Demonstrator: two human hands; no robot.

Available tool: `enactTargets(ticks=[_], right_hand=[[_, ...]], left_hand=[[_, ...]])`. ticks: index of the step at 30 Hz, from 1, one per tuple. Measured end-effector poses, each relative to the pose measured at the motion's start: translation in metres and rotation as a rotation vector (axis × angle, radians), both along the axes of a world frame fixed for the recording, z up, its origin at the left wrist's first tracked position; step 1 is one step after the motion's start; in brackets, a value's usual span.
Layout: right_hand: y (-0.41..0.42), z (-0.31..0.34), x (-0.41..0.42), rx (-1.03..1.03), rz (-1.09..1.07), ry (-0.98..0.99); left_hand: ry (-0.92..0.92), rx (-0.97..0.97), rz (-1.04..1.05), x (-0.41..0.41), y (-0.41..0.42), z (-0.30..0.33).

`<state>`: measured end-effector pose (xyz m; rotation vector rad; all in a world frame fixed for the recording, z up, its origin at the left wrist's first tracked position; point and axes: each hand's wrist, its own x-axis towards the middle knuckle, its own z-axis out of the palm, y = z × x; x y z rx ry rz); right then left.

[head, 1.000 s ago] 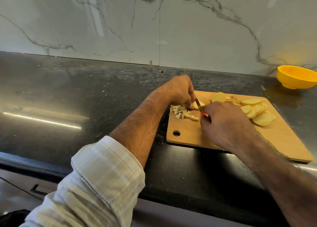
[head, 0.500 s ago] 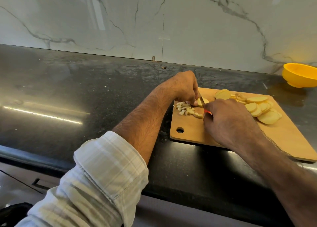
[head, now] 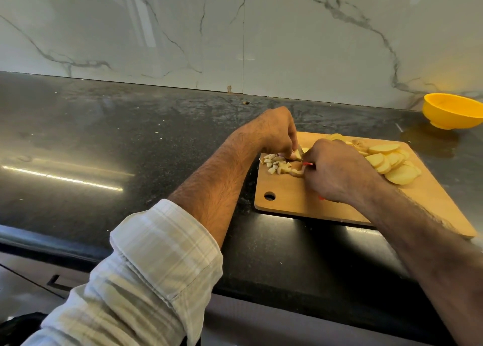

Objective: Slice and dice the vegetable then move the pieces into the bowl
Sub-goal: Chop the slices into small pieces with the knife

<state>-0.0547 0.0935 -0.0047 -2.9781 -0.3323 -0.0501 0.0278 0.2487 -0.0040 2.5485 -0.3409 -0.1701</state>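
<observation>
A wooden cutting board (head: 292, 201) lies on the dark counter. Pale round potato slices (head: 392, 162) are heaped on its far right part. A small pile of diced pieces (head: 275, 163) sits near its far left corner. My left hand (head: 274, 133) curls its fingers down onto a slice beside the dice, pinning it to the board. My right hand (head: 337, 170) grips a knife (head: 306, 162) with a red handle; only a bit of blade and handle shows between the hands. A yellow bowl (head: 452, 111) stands at the back right, off the board.
The black stone counter (head: 117, 141) stretches wide to the left of the board. A marble wall (head: 235, 31) closes the back. The counter's front edge runs below my forearms.
The camera view has shifted slightly. My right hand with the knife has moved a little closer to my left hand, and the blade sits lower on the slice.
</observation>
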Motion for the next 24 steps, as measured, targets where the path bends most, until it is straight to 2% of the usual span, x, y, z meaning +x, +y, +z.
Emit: enactTargets(ticks=[4, 6, 8, 14, 19, 24], right_hand=[[-0.018, 0.004, -0.006, 0.176, 0.026, -0.064], [-0.031, 0.009, -0.008, 0.296, -0.002, -0.082], [-0.043, 0.013, -0.007, 0.327, -0.056, -0.069], [-0.058, 0.011, 0.003, 0.296, -0.110, 0.002], [-0.056, 0.007, 0.003, 0.243, -0.085, 0.008], [-0.054, 0.005, -0.003, 0.067, -0.033, -0.015]], left_hand=[[0.010, 0.017, -0.009, -0.001, 0.003, -0.001], [0.005, 0.035, -0.017, -0.002, 0.004, 0.002], [-0.008, 0.042, -0.031, -0.005, 0.001, 0.003], [-0.087, 0.095, -0.073, -0.011, -0.015, -0.007], [-0.036, 0.025, -0.113, -0.011, -0.008, -0.005], [-0.062, 0.052, -0.084, -0.010, 0.001, 0.001]])
